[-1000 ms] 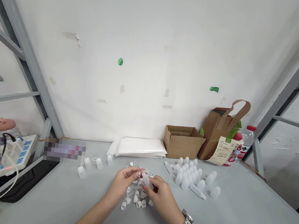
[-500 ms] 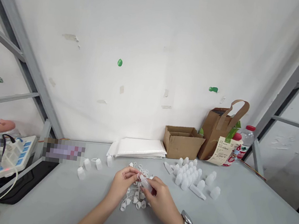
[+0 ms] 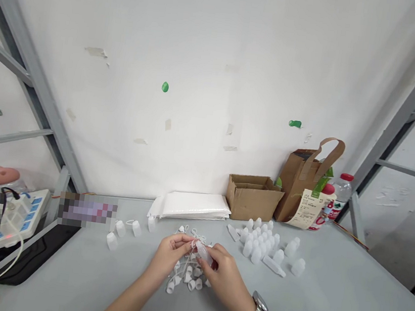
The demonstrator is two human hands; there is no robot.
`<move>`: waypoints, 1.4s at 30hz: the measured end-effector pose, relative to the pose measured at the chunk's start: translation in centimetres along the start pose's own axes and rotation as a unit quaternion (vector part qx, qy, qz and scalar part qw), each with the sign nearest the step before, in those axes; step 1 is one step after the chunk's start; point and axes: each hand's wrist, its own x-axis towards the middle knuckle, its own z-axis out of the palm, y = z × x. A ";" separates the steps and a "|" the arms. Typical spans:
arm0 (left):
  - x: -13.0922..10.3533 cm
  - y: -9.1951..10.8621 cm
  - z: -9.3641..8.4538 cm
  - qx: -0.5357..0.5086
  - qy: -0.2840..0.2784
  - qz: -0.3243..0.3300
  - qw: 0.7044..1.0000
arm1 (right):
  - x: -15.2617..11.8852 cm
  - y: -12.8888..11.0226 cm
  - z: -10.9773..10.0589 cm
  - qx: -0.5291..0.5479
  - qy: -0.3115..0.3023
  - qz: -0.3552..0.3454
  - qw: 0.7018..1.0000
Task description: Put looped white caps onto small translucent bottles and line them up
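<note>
My right hand [image 3: 221,267], with a metal watch on its wrist, holds a translucent plastic bottle [image 3: 203,252] tilted over the grey table. At the bottle's upper end, my left hand [image 3: 168,253] pinches a small white looped cap piece [image 3: 193,244]. Under and between both hands lies a pile of white caps with loop straps [image 3: 188,275]. To the right stands a cluster of small translucent bottles [image 3: 259,244], a few of them lying down. Several capped bottles [image 3: 135,228] stand at the left.
White flat packets [image 3: 193,206] lie by the wall, beside an open cardboard box [image 3: 253,202]. A brown paper bag [image 3: 295,187] and a red-capped water bottle [image 3: 343,191] stand at the back right. A power strip [image 3: 29,218] and a black panel [image 3: 37,258] are at the left.
The view has shifted very slightly. Both hands stay together over the pile, and the bottle's upper end has turned a little closer to the left fingers.
</note>
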 end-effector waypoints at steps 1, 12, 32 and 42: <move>0.0 0.0 0.0 0.003 -0.003 0.001 1.000 | 0.0 0.1 0.0 -0.001 0.002 0.000 1.000; -0.4 0.5 0.1 -0.004 -0.031 0.002 0.999 | 0.1 0.4 -0.1 -0.013 0.016 -0.008 1.000; -0.8 -0.1 0.5 -0.045 -0.018 0.042 0.998 | 0.1 0.0 0.3 0.020 0.009 0.016 1.000; -1.1 0.5 0.9 -0.103 -0.058 0.002 0.993 | -0.2 -0.1 0.8 0.059 0.005 0.019 0.998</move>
